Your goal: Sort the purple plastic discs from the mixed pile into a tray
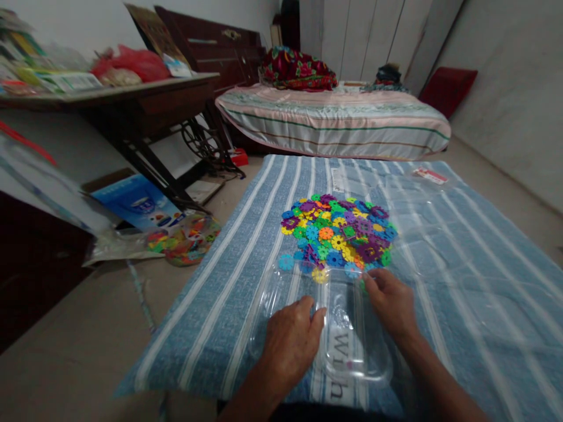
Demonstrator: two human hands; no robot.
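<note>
A clear plastic divided tray [358,369] lies on the striped cloth close to me. My left hand [292,334] is over its left part, with thumb and forefinger apart and nothing visible between them. At the tray's far right corner, the fingers of my right hand [391,299] are closed on the rim. Just beyond the tray is a heap of flat, gear-shaped plastic pieces [325,233] in purple, blue, green, yellow and orange. A few pieces touch or lie behind the tray's far edge.
More clear plastic containers [428,249] lie on the right of the cloth-covered table [211,305]. A red-and-white label [430,175] is at the far right. A sewing-machine table [145,97] stands left, with a bag of colourful pieces [189,240] on the floor; a bed [334,120] is behind.
</note>
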